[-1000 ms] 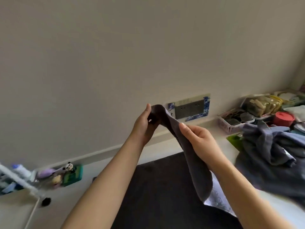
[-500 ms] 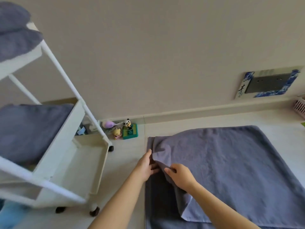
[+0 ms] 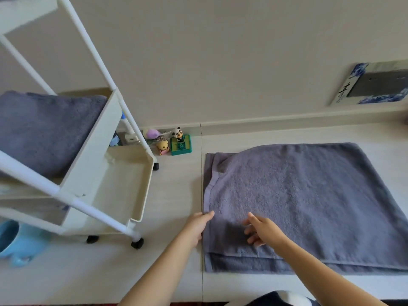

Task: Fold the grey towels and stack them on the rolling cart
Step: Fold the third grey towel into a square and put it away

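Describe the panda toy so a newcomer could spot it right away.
Find the white rolling cart on the left, then look along the wall's base just right of its far corner. Among small toys there, the panda figure sits on a green box; it alone is black and white.

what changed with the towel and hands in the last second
The grey towel, held up in both hands a second ago, now lies folded flat on the floor. The left hand touches its left edge; the right hand has let go, fingers spread. A folded towel stays on the cart.
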